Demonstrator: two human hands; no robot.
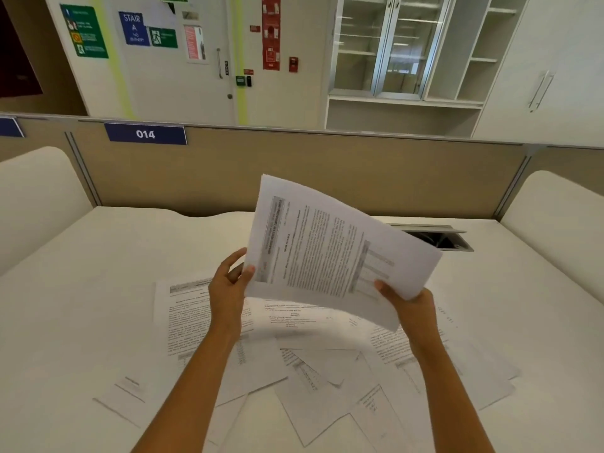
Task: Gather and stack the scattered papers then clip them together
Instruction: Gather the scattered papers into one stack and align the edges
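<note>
I hold a small stack of printed papers (330,250) in the air above the white desk (98,273), tilted with the text facing me. My left hand (228,289) pinches its lower left corner between thumb and fingers. My right hand (408,302) grips the lower right edge. Beneath my arms several loose printed sheets (294,371) lie scattered and overlapping on the desk, at different angles. No clip is visible.
A tan partition (327,171) labelled 014 closes the desk's far side. An open cable hatch (438,238) sits in the desk at the back right. Cream side panels (36,194) flank the desk left and right.
</note>
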